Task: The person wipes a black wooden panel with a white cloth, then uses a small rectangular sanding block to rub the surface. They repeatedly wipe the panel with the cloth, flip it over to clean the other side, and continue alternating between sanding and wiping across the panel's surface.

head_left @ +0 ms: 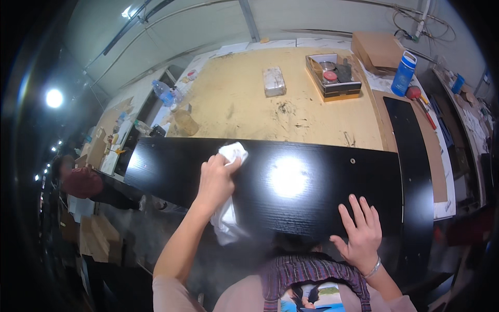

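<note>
pink sleeves, silver bracelet (372, 269)

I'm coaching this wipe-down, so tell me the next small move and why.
Probably sweep the white cloth rightward along the black panel. The left hand grips it near the panel's far edge at the left, the right hand lies flat on the near edge, and the stretch between looks unwiped.

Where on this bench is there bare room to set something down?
The tan benchtop is bare between the wrapped block and the black panel. The panel is free between the left hand with its white cloth and the flat right hand. The right edge around the tray and blue bottle is crowded.
</note>
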Demonstrator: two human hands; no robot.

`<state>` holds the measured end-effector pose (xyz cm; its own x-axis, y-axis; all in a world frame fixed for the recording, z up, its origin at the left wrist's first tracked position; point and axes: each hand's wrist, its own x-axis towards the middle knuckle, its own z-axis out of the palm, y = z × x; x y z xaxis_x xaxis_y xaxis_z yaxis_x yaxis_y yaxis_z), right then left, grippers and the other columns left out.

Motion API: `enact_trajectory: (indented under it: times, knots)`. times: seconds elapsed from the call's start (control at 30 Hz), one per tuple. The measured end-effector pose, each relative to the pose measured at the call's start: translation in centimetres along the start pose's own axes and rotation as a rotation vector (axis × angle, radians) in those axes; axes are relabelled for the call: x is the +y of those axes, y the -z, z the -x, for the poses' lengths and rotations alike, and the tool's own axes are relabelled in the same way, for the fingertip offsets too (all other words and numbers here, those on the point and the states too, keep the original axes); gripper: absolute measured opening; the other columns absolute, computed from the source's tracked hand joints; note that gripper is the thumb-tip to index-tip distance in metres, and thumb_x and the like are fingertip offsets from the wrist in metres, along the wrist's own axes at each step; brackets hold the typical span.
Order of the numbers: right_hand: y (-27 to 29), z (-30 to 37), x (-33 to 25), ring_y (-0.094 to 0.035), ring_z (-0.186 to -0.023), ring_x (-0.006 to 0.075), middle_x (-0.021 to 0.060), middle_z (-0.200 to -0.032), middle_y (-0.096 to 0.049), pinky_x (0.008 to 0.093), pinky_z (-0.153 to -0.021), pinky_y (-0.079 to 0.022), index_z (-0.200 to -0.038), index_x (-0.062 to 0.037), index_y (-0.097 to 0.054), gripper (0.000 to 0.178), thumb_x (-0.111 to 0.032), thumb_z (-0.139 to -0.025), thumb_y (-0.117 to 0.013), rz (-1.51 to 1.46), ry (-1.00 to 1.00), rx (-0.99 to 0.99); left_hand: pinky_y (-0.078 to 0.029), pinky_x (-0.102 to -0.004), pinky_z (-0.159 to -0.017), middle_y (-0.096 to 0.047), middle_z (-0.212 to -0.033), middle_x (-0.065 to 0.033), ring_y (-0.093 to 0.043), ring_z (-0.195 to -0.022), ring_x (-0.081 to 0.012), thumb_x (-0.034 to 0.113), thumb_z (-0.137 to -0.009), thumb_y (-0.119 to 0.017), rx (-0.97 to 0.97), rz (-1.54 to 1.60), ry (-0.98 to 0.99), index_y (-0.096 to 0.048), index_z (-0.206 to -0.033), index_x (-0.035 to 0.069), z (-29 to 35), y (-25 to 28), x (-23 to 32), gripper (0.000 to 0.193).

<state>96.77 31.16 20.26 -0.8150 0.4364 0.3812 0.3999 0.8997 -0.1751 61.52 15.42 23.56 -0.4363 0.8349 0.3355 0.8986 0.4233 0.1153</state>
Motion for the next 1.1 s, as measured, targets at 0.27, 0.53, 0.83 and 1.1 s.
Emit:
enact_trajectory:
  times: [0.27, 0.53, 0.83, 1.1]
  knots:
    - [-0.9, -0.1, 0.5, -0.051, -0.138, 0.041, 0.019, -0.149, -0.056, 0.0549, -0.111, -0.039, -0.133, -0.0098, -0.069, 0.065, -0.061, -0.096, -0.053, 0.012, -0.006, 0.009, -0.042, -0.0437, -0.074, -0.058, -0.097, -0.0086, -0.059, -0.089, -0.0282, 0.011, -0.076, -0.07, -0.122, 0.35, -0.413, -0.07, -0.128, 0.019, 6.7, -0.4, 14.7, 0.053]
    - [-0.7, -0.2, 0.6, -0.051, -0.138, 0.0433, 0.0212, -0.15, -0.055, 0.0578, -0.109, -0.041, -0.137, -0.0066, -0.065, 0.067, -0.06, -0.098, -0.052, 0.018, 0.033, -0.009, -0.05, -0.037, -0.087, -0.071, -0.101, -0.0162, -0.067, -0.094, -0.0225, 0.012, -0.103, -0.059, 0.482, 0.077, 0.997, -0.071, -0.118, -0.007, 22.4, 7.6, -16.4, 0.027]
    - [-0.6, 0.3, 0.5, -0.047, -0.142, 0.0408, 0.0165, -0.154, -0.052, 0.056, -0.114, -0.036, -0.142, -0.0067, -0.061, 0.069, -0.06, -0.099, -0.048, 0.059, -0.012, -0.044, -0.06, -0.0371, -0.089, -0.069, -0.122, -0.0168, -0.071, -0.103, -0.021, 0.006, -0.106, -0.053, 0.673, 1.55, 0.087, -0.055, -0.14, -0.005, 6.7, 12.7, -1.2, 0.036]
    - [-0.4, -0.6, -1.4, -0.046, -0.143, 0.0404, 0.0155, -0.154, -0.053, 0.0544, -0.117, -0.033, -0.143, -0.0071, -0.06, 0.069, -0.059, -0.098, -0.051, 0.001, -0.063, -0.029, -0.041, -0.0479, -0.115, -0.044, -0.159, -0.0165, -0.039, -0.149, -0.0373, 0.05, -0.084, -0.076, -0.232, 0.222, -0.351, -0.05, -0.151, 0.016, 4.8, 1.3, -0.8, 0.08]
